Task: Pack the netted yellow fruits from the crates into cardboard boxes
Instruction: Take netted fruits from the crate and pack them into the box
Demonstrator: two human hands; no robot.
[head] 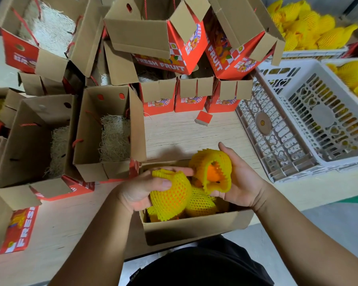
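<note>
Netted fruit (170, 195) clasped in left hand (139, 190) grip, another (212, 172) cupped in right hand (240, 182), over box (194, 228)

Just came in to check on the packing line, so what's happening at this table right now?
A person is filling the open cardboard box nearest them. The left hand grips one netted yellow fruit and the right hand holds another netted fruit over the box, where at least one more already lies. Other open boxes with straw padding wait to the left, and the near white crate on the right looks emptied.
</note>
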